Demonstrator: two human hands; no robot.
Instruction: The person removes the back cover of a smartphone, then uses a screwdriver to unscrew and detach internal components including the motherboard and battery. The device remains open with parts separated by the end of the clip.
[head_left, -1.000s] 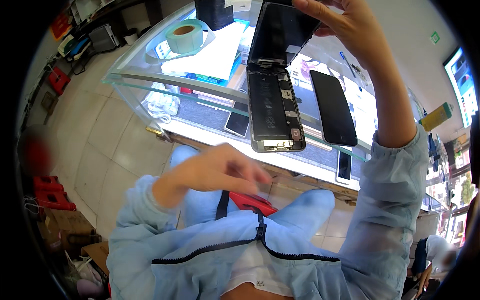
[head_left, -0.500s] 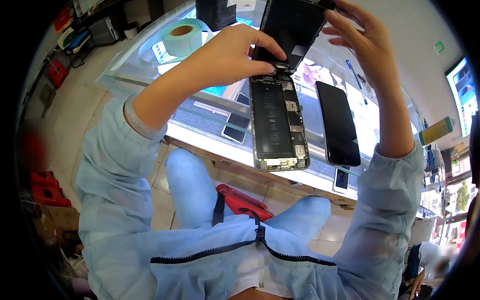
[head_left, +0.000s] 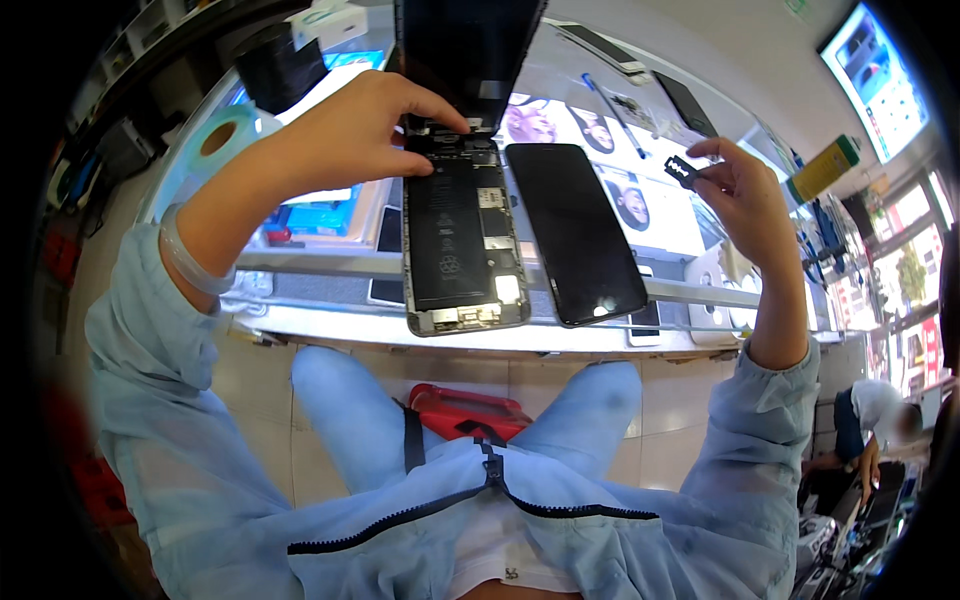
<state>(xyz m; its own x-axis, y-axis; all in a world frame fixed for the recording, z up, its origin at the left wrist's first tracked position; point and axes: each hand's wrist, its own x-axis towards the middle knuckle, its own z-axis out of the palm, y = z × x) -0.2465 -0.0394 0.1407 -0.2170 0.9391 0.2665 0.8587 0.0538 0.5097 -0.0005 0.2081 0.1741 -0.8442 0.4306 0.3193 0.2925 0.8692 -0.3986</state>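
Glass counter (head_left: 330, 263), left fingers (head_left: 435, 107) parted on an opened phone (head_left: 448, 240), right fingers (head_left: 720, 152) pinched around a razor blade (head_left: 682, 172)

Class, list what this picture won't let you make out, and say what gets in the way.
All in the head view:
1. Far end of the raised screen: cut off by the upper edge.
2. Part of the open phone behind the left hand: covered by that hand.
3. Held end of the slotted blade: covered by the right hand.
4. Pieces beside the blue pen: too small.
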